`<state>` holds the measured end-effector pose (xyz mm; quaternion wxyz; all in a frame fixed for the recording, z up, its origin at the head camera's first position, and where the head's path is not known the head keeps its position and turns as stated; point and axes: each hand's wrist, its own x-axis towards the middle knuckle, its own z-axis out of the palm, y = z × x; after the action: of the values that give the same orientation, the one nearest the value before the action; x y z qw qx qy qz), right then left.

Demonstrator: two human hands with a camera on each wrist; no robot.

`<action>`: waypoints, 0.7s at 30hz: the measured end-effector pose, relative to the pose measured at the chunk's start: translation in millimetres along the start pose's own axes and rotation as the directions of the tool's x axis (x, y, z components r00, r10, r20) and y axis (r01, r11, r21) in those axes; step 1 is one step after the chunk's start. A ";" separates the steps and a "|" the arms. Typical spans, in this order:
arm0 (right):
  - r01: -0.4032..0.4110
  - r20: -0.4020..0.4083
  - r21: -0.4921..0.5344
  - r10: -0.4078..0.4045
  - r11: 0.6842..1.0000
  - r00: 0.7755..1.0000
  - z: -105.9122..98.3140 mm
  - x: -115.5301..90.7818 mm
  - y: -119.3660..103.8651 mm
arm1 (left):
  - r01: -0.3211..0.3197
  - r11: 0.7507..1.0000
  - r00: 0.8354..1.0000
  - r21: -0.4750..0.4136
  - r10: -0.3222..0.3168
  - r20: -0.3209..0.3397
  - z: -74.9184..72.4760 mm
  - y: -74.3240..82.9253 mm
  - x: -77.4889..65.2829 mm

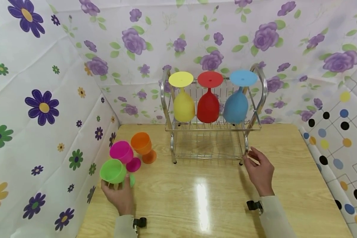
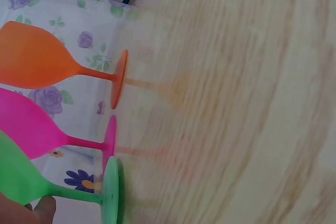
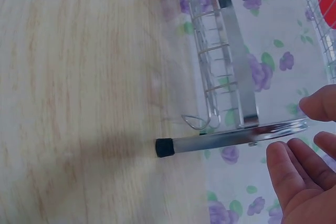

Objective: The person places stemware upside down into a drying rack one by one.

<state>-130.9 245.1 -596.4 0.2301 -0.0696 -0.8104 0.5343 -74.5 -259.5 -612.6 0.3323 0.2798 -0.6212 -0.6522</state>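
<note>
My left hand (image 1: 120, 197) grips a green plastic goblet (image 1: 114, 172) around the lower bowl and stem. In the left wrist view the green goblet's base (image 2: 109, 192) is low over the table, at the edge of the pink one's. The pink goblet (image 1: 121, 152) and an orange goblet (image 1: 141, 144) stand upright just beyond. My right hand (image 1: 260, 175) holds nothing; its fingers are loosely bent at the front right leg (image 3: 226, 138) of a metal two-tier dish rack (image 1: 208, 130), thumb on one side and fingers on the other.
On the rack's upper tier, yellow (image 1: 184, 107), red (image 1: 208, 107) and blue (image 1: 236, 107) goblets sit upside down in a row. The rack stands at the back of the wooden table (image 1: 172, 201), against a flowered cloth wall (image 1: 166, 29). Patterned side walls flank the table.
</note>
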 end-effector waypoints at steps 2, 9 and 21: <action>-0.010 0.004 0.010 0.009 1.000 1.000 -1.6 -0.8 -3.0 | -0.003 1.000 1.000 0.007 0.003 -0.001 -2.3 2.2 -0.3; -0.011 0.016 0.024 0.010 1.000 1.000 -5.1 -4.4 -12.6 | -0.081 0.996 0.997 0.037 0.081 -0.007 -7.8 21.0 -5.8; 0.067 0.067 0.018 -0.068 0.998 0.995 -9.2 -17.2 -38.9 | -0.259 0.963 0.953 -0.069 0.266 0.146 -3.3 57.7 -35.4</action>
<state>-106.4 230.3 -563.6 0.2213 -0.0222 -0.8154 0.5345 -45.0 -234.4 -557.0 0.3738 0.1352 -0.6605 -0.6370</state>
